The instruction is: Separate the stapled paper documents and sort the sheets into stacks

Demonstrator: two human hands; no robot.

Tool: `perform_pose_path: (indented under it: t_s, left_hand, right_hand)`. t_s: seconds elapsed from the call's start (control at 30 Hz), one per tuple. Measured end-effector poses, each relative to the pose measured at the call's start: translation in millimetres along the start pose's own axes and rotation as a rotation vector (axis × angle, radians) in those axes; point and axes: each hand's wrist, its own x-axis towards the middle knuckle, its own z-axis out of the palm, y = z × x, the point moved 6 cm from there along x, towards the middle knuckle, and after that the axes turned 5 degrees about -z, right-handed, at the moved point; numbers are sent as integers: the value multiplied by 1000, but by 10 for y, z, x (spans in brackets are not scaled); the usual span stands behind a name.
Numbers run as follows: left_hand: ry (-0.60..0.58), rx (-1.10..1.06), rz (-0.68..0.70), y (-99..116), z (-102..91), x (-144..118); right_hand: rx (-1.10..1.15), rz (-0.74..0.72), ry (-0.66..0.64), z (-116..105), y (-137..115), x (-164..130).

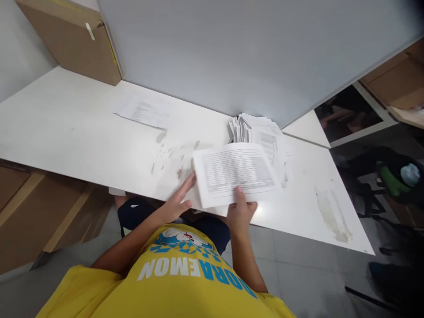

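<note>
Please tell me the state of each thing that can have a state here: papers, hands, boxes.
printed sheets: flat at the table edge, held by both hands
left hand: open, fingers on the sheets' left edge
right hand: gripping the near edge
paper pile: messy, against the grey panel
single sheet: lying flat, apart
cardboard box: closed, taped

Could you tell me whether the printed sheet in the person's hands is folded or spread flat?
Spread flat: the sheet shows its whole printed table, right hand pinching its near edge, left hand at its left edge.
</note>
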Motion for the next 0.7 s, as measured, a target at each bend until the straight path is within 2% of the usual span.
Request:
perform_pose_path:
  t_s: [0.07, 0.13, 0.2, 0.27, 0.33, 0.4, 0.43, 0.5, 0.53, 0.6, 0.7]
  left_hand:
    - [108, -241, -172, -41, -55, -39]
    - [254, -282, -323, -109, -242, -18]
    - [394, -201, -375, -133, -632, 103]
    - [502, -45, -362, -104, -1204, 331]
    - [618, 148, -323, -40, -1886, 625]
    - [660, 332, -311, -3, -2519, 953]
    - [654, 403, -306, -1, -2788, 1112]
    - [595, 591, -428, -77, -3212, 1366]
    - [575, 705, -482, -107, -3368, 1453]
    - [560, 829, -527, -139, -3563, 1563]
    - [568, 944, -504, -132, -3601, 1632]
  right_hand:
    - [-17, 34, -236, 285, 117, -137]
    - [2, 65, -554, 563, 191, -265]
    - [42, 65, -816, 732, 183, -302]
    - [104, 39, -903, 762, 122, -178]
    - [158, 22, -832, 681, 79, 49]
    - [169, 34, -695, 527, 105, 257]
    - [155, 45, -620, 431, 148, 331]
    - [114, 71, -460, 207, 277, 408]
    - [96, 92, -388, 87, 361, 412]
    - [82, 148, -269, -154, 543, 378]
    - [136, 237, -176, -458, 756, 300]
